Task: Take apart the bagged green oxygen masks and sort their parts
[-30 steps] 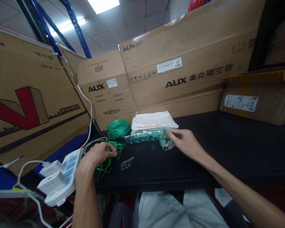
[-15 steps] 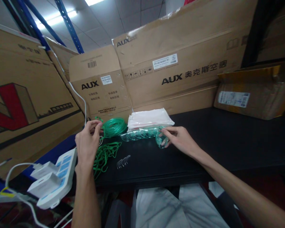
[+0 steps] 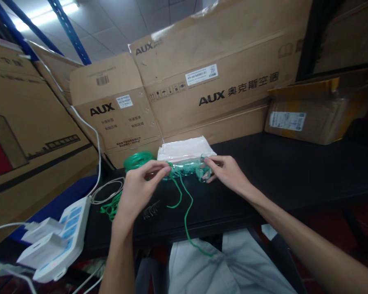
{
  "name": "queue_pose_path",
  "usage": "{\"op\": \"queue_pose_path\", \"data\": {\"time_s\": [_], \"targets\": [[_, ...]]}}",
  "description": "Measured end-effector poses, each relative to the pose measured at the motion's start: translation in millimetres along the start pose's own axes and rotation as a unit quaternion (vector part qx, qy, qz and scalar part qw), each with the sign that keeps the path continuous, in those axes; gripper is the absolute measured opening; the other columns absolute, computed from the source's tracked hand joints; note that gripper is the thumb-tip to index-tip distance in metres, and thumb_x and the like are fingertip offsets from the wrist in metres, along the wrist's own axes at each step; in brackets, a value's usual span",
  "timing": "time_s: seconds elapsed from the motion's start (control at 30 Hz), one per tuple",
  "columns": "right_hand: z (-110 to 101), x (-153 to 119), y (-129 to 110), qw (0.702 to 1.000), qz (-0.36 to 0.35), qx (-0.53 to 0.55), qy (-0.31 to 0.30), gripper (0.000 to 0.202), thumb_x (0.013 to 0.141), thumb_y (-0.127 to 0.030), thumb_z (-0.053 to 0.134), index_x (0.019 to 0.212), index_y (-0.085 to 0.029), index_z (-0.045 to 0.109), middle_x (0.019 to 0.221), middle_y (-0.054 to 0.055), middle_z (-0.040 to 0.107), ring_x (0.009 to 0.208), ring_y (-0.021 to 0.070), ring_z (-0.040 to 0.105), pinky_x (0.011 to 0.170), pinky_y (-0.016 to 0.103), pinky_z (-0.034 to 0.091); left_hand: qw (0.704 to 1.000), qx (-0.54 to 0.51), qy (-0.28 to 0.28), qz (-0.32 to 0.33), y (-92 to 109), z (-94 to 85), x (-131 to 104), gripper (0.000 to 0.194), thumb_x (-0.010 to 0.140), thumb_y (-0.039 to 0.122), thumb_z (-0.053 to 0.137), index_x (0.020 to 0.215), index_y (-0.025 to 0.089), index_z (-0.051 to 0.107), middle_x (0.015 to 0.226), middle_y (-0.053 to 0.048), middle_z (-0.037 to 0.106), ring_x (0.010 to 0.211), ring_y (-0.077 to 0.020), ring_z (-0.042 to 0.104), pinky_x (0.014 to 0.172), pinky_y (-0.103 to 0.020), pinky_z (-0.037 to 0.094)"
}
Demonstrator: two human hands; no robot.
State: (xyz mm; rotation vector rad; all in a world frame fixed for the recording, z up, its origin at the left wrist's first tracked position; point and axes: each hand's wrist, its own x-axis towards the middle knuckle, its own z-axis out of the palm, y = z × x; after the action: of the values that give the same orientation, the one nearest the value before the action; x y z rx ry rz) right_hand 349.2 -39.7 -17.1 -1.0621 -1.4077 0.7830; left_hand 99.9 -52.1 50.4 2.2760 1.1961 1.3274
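Observation:
My left hand (image 3: pixel 138 185) pinches a green elastic cord (image 3: pixel 188 208), whose two loose ends dangle over the table edge side, one reaching my lap. In my right hand (image 3: pixel 231 173) is a clear greenish plastic mask (image 3: pixel 200 173), held by its rim between thumb and fingers. The hands are a short way apart. Behind them lies a row of similar nested clear masks (image 3: pixel 187 167), partly hidden. Left of it sits a coil of green tubing (image 3: pixel 136 160). A pile of green cords (image 3: pixel 111 207) is partly covered by my left forearm. Several small thin clips (image 3: pixel 151 210) lie nearby.
A white packet (image 3: pixel 184 149) lies behind the masks on the black table (image 3: pixel 251 212). Cardboard boxes (image 3: pixel 171 118) wall the back. An opened carton (image 3: pixel 297 116) stands at the right. A power strip (image 3: pixel 75 230) with white plugs and cables is at the left.
My left hand has moved right from the cord pile, carrying a green cord toward the mask. My right hand still holds the mask. The view has shifted slightly.

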Motion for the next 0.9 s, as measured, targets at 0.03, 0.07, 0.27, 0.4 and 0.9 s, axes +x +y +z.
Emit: {"op": "queue_pose_path", "data": {"time_s": [0.03,0.07,0.27,0.4,0.9], "targets": [[-2,1,-2,1.0,0.001,0.002,0.015,0.036,0.092,-0.045,0.057,0.09,-0.012,0.073,0.084,0.009,0.075,0.06,0.0205,0.073,0.049,0.03,0.063,0.999,0.007,-0.035,-0.005,-1,7.6,1,0.026,0.086,0.045,0.07,0.087,0.02,0.075,0.086,-0.004,0.078,0.077,-0.0206,0.074,0.076,-0.029,0.06],[-5,1,-3,1.0,-0.001,0.003,0.029,0.036,0.092,-0.046,0.058,0.09,-0.013,0.072,0.084,0.009,0.074,0.061,0.0201,0.072,0.048,0.03,0.063,0.998,0.007,-0.062,-0.013,-2,14.7,3,0.027,0.087,0.045,0.068,0.087,0.02,0.074,0.086,-0.004,0.078,0.076,-0.0203,0.074,0.076,-0.029,0.059],[-14,4,-7,0.998,0.008,0.022,0.061,0.028,0.094,-0.044,0.055,0.084,-0.018,0.062,0.08,0.004,0.069,0.061,0.0154,0.068,0.044,0.025,0.061,0.983,0.025,-0.162,-0.078,-12,29.5,7,0.034,0.092,0.049,0.058,0.099,0.019,0.071,0.08,-0.002,0.077,0.058,-0.0163,0.068,0.061,-0.025,0.052],[-11,3,-6,0.996,0.052,0.056,0.035,0.018,0.097,-0.035,0.049,0.09,-0.02,0.055,0.08,0.003,0.067,0.06,0.0182,0.071,0.042,0.029,0.061,0.964,0.117,-0.218,-0.097,-14,15.2,8,0.036,0.092,0.051,0.055,0.102,0.022,0.074,0.067,0.002,0.074,0.048,-0.0147,0.06,0.057,-0.025,0.046],[-6,3,-10,0.968,0.169,0.186,-0.007,0.013,0.101,-0.022,0.048,0.105,-0.015,0.058,0.082,0.009,0.073,0.059,0.0184,0.073,0.052,0.028,0.062,0.901,0.013,-0.433,-0.02,-8,29.0,-8,0.021,0.083,0.025,0.072,0.103,0.026,0.076,0.1,0.0,0.067,0.084,-0.0145,0.06,0.077,-0.023,0.046]]}}
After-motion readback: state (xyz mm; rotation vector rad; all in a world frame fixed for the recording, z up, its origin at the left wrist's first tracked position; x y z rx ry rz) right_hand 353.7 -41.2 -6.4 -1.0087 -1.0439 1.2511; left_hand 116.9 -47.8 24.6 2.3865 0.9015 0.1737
